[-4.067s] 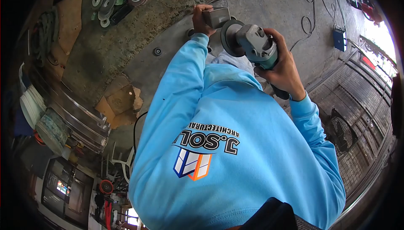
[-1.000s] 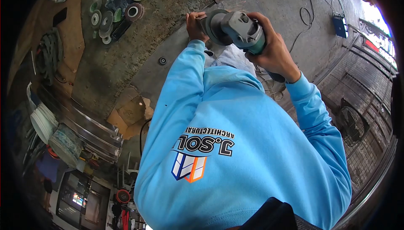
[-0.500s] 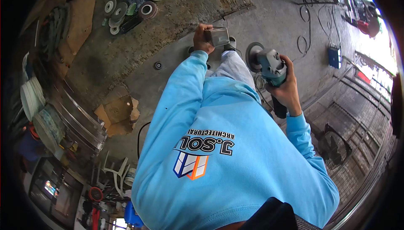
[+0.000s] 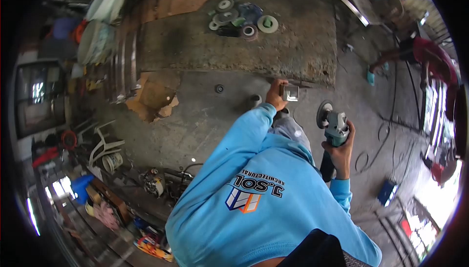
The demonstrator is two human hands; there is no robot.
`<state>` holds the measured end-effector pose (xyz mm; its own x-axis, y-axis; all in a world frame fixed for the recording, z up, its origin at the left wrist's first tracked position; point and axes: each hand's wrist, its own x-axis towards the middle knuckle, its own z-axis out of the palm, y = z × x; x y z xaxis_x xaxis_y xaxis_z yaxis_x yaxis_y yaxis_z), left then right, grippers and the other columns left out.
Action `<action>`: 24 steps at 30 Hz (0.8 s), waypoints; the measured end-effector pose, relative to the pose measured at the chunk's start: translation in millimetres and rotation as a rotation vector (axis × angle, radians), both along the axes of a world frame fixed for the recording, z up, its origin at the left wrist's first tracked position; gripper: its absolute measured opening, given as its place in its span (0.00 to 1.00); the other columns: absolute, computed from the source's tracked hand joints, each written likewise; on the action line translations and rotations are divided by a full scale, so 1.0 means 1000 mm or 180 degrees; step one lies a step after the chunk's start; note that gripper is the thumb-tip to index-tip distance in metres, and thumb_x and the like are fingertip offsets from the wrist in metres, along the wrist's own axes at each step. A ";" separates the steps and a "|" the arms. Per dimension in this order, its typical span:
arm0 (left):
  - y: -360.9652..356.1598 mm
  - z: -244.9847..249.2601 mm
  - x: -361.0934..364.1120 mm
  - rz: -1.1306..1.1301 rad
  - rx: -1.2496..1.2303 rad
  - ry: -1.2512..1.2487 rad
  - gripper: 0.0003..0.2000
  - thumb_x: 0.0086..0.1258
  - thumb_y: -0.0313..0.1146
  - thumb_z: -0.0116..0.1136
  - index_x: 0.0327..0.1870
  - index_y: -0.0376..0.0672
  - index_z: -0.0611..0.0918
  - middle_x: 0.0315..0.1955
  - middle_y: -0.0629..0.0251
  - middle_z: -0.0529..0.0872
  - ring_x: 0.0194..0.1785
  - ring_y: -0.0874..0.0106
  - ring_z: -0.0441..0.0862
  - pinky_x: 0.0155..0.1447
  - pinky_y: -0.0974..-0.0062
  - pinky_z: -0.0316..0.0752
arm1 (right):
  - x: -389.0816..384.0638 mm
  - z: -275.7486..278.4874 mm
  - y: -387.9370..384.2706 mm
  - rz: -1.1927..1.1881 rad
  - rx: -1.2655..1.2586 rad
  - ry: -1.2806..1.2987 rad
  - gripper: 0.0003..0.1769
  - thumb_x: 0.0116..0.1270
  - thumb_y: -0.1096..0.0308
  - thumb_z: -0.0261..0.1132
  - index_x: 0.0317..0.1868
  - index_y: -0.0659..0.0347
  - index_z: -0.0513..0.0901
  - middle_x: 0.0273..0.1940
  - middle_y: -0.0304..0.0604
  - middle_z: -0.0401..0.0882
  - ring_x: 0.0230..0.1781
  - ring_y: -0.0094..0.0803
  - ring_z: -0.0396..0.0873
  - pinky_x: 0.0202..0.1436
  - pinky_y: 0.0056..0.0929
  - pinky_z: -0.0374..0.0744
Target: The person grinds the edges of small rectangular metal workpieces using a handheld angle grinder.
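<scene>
My left hand point(image 4: 277, 95) is closed around a short, shiny square metal tube point(image 4: 289, 92), whose open end faces up towards me. It is close to the front edge of the rough worktable point(image 4: 293, 52). On the right, my right hand point(image 4: 342, 153) grips the body of a green and grey angle grinder point(image 4: 336, 129). A round disc point(image 4: 323, 113) is fitted to the grinder and points towards the tube, with a gap between them.
Several abrasive discs point(image 4: 225, 17) lie in a group on the worktable. A torn cardboard box point(image 4: 154, 96) and a small round part point(image 4: 219, 88) are on the floor at left. A person in red point(image 4: 435, 59) is at far right, near loose cables point(image 4: 383, 131) and a blue box point(image 4: 387, 192).
My view has turned, so the worktable and discs appear further right and the left side of the workshop shows more. Both hands keep their holds; the tube now shows more end-on.
</scene>
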<state>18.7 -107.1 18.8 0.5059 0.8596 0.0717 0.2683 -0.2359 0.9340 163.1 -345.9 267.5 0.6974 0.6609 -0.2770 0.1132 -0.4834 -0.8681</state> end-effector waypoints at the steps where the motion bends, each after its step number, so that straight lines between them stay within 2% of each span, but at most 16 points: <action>1: -0.004 -0.017 0.004 0.0112 0.0265 0.0113 0.42 0.45 0.44 0.94 0.61 0.45 0.78 0.49 0.59 0.85 0.54 0.58 0.87 0.59 0.62 0.83 | 0.010 -0.004 -0.004 0.0088 0.0036 -0.0030 0.57 0.45 0.79 0.81 0.78 0.52 0.66 0.62 0.50 0.80 0.60 0.43 0.81 0.67 0.40 0.81; 3: -0.012 -0.010 0.009 0.0208 -0.0169 -0.0014 0.41 0.47 0.45 0.93 0.61 0.45 0.78 0.51 0.59 0.85 0.54 0.57 0.88 0.60 0.62 0.83 | 0.027 -0.005 -0.014 0.0217 0.0047 -0.0109 0.58 0.46 0.79 0.81 0.79 0.51 0.65 0.62 0.50 0.80 0.59 0.44 0.82 0.66 0.41 0.81; 7: -0.022 0.013 0.006 0.0344 -0.0206 0.0145 0.40 0.49 0.47 0.92 0.61 0.45 0.78 0.53 0.59 0.87 0.55 0.59 0.88 0.60 0.61 0.83 | 0.048 0.001 -0.031 0.0190 0.0183 -0.0230 0.57 0.46 0.79 0.81 0.79 0.52 0.65 0.60 0.49 0.81 0.56 0.41 0.82 0.64 0.39 0.82; 9: -0.018 0.010 0.005 0.0784 -0.0258 0.0209 0.41 0.51 0.50 0.90 0.63 0.46 0.78 0.54 0.57 0.89 0.55 0.58 0.89 0.60 0.60 0.83 | 0.056 0.006 -0.034 0.0224 0.0278 -0.0193 0.57 0.46 0.81 0.80 0.79 0.52 0.65 0.61 0.47 0.79 0.57 0.40 0.80 0.64 0.38 0.81; 10: -0.013 0.006 0.005 0.0951 -0.0423 0.0421 0.40 0.51 0.46 0.90 0.61 0.46 0.76 0.53 0.57 0.89 0.56 0.55 0.89 0.60 0.59 0.82 | 0.059 0.008 -0.033 0.0234 0.0342 -0.0132 0.58 0.45 0.83 0.79 0.79 0.53 0.65 0.62 0.45 0.77 0.57 0.38 0.79 0.64 0.36 0.80; 13: 0.004 0.006 -0.010 0.0708 -0.0385 0.0527 0.41 0.51 0.48 0.89 0.63 0.45 0.75 0.55 0.56 0.89 0.58 0.52 0.88 0.60 0.57 0.81 | 0.066 0.012 -0.019 0.0307 0.0304 -0.0149 0.57 0.45 0.83 0.79 0.78 0.53 0.65 0.62 0.45 0.77 0.57 0.37 0.78 0.63 0.36 0.81; 15: -0.005 0.006 -0.013 0.0909 -0.0618 0.0685 0.41 0.53 0.49 0.89 0.64 0.46 0.75 0.56 0.55 0.89 0.59 0.49 0.87 0.61 0.55 0.81 | 0.066 0.016 -0.003 0.0356 0.0339 -0.0133 0.57 0.46 0.83 0.79 0.79 0.53 0.65 0.62 0.45 0.76 0.57 0.37 0.78 0.62 0.35 0.81; 19: -0.016 0.011 0.005 0.1541 -0.0320 0.0394 0.38 0.52 0.42 0.89 0.62 0.48 0.75 0.54 0.55 0.89 0.60 0.48 0.86 0.62 0.55 0.80 | 0.065 0.008 0.027 0.0483 0.0588 -0.0474 0.56 0.47 0.81 0.79 0.79 0.54 0.64 0.61 0.48 0.78 0.55 0.39 0.80 0.60 0.36 0.82; 21: -0.010 0.013 -0.001 0.1238 -0.0560 0.0063 0.38 0.52 0.41 0.89 0.61 0.48 0.75 0.54 0.55 0.89 0.60 0.49 0.86 0.62 0.55 0.80 | 0.059 0.001 0.038 0.0526 0.0679 -0.0396 0.56 0.47 0.82 0.79 0.79 0.55 0.64 0.61 0.48 0.78 0.55 0.39 0.80 0.60 0.35 0.81; 23: -0.009 0.029 -0.006 0.1218 -0.0515 0.0176 0.37 0.52 0.41 0.89 0.61 0.48 0.76 0.54 0.55 0.89 0.60 0.49 0.87 0.63 0.56 0.80 | 0.052 -0.002 0.045 0.0544 0.0741 -0.0272 0.56 0.47 0.82 0.79 0.79 0.55 0.64 0.61 0.48 0.77 0.55 0.39 0.79 0.59 0.35 0.81; 24: -0.008 0.023 -0.005 0.1226 -0.0314 0.0267 0.37 0.52 0.41 0.89 0.61 0.47 0.76 0.54 0.55 0.89 0.60 0.49 0.86 0.63 0.56 0.80 | 0.047 -0.004 0.047 0.0515 0.0758 -0.0208 0.56 0.47 0.82 0.78 0.79 0.56 0.64 0.61 0.47 0.77 0.54 0.38 0.79 0.59 0.34 0.81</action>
<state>14.0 -115.0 41.4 0.1462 0.9881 -0.0484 0.3958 -0.0136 0.9182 210.2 -298.5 263.4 0.5889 0.8061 -0.0587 0.2317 -0.2379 -0.9433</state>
